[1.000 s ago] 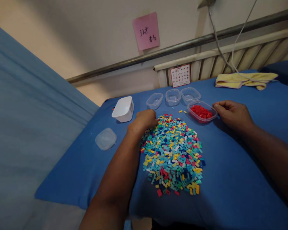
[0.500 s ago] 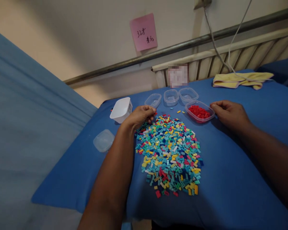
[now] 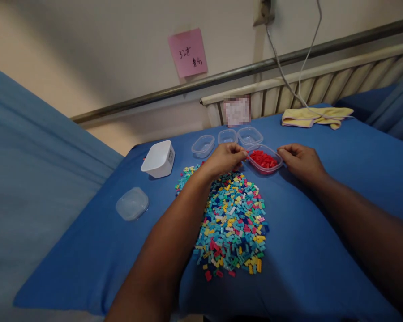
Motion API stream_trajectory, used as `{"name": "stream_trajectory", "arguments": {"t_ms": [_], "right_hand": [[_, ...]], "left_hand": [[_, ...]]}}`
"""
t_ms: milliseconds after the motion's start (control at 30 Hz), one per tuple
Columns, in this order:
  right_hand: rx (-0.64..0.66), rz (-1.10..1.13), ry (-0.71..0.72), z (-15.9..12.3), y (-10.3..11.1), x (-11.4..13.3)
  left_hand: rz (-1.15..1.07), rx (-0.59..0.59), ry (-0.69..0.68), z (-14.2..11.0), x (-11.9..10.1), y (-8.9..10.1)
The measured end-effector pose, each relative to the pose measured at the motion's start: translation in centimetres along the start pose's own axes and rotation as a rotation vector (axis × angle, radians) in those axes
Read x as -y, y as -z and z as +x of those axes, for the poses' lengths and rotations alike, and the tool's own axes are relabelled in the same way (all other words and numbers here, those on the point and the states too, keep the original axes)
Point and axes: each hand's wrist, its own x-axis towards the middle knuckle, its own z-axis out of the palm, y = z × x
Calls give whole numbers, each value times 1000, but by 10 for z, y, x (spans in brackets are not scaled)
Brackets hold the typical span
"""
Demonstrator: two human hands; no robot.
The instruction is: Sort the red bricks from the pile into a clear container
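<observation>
My right hand (image 3: 302, 162) pinches the right rim of a clear plastic container (image 3: 265, 171) holding many small red toy bricks (image 3: 262, 158). At the opposite rim, my left hand (image 3: 225, 159) has thumb and forefinger pressed together on a small red brick, its tip barely showing against the container's edge. Below my left hand spreads a big pile of mixed toy bricks (image 3: 233, 219), in turquoise, yellow, dark blue, green, pink and white. My left forearm covers the pile's left side.
Behind stand three clear containers: a left one (image 3: 202, 146), a middle one (image 3: 227, 137) and a right one (image 3: 250, 136). A white tub (image 3: 158, 159) and a clear lid (image 3: 132, 204) are at left. A yellow cloth (image 3: 315, 117) lies under a cable near the radiator (image 3: 272, 100).
My left hand has moved right from the pile's far left edge to the container's left rim, carrying the red brick. My right hand stays on the container. The camera view has shifted slightly.
</observation>
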Motion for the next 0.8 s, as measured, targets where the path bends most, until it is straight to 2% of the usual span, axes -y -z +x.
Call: {"name": "stream_trajectory", "arguments": {"t_ms": [67, 133, 233, 333, 433, 500, 633, 800], "right_hand": [[-5, -8, 12, -1, 1, 2], [-7, -17, 10, -2, 1, 3], [0, -13, -7, -3, 2, 6], [10, -7, -22, -3, 2, 6], [0, -19, -33, -3, 2, 6], [-8, -30, -34, -3, 2, 5], [-9, -39, -42, -5, 3, 7], [-5, -36, -52, -7, 4, 10]], "left_hand": [[-29, 5, -41, 7, -6, -9], [-7, -58, -89, 9, -8, -2], [134, -220, -120, 2, 4, 37], [435, -387, -71, -12, 26, 86], [764, -433, -18, -25, 47, 114], [940, -389, -3, -30, 56, 116], [1208, -218, -8, -27, 62, 102], [1254, -203, 18, -21, 60, 97]]}}
